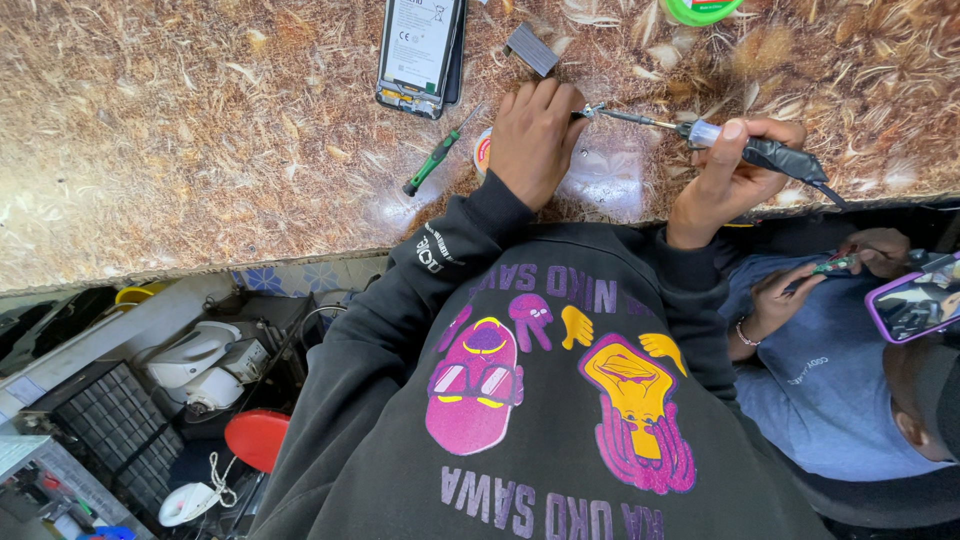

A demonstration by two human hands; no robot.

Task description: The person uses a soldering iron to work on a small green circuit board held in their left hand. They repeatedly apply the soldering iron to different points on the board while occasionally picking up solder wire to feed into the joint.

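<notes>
While the camera looked down past a dark printed sweatshirt (540, 400), the person's hands worked at the near edge of the mottled brown worktop (200, 130). The right hand (735, 170) had its fingers closed round the dark handle of a soldering iron (700, 133), whose thin metal tip reached leftward. The left hand (535, 135) lay knuckles up with its fingers curled shut over a small part at the iron's tip; the part itself was hidden, so its look could not be told. Judging from this, the soldering seemed to be under way, not finished, with the opened phone not yet closed up.

Just left of that hand lay a green-handled screwdriver (432, 160), untouched, and a small round tin (484, 150) peeked out beside the wrist. Farther off, the phone (420, 52) lay with its back removed, a small dark rectangular piece (530, 48) near it, and a green ring (700, 10) at the far edge. To the right, another person's hands (790, 290) held a small tool.
</notes>
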